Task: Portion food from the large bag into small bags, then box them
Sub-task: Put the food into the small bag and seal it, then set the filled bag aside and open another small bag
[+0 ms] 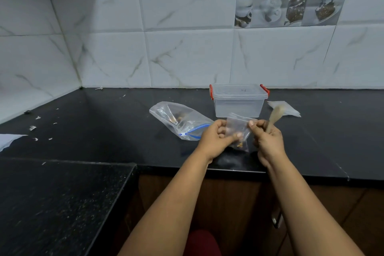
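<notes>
Both hands hold a small clear bag [238, 125] above the black counter's front part; a little brown food sits at its bottom. My left hand [216, 139] pinches the bag's left side between thumb and fingers. My right hand [268, 141] pinches the right side and also grips a pale wooden spoon [275, 115], which points up and blurs. The large zip bag [178, 119] with a blue seal lies on its side to the left, brown food inside. A clear plastic box [239, 100] with red latches stands behind the hands, lid on.
A stack of empty small bags [284, 108] lies right of the box. White scraps [33, 128] are scattered on the counter's left. The black counter [104, 131] meets a tiled wall behind. A lower speckled surface [62, 203] sits at front left, wooden cabinet doors below.
</notes>
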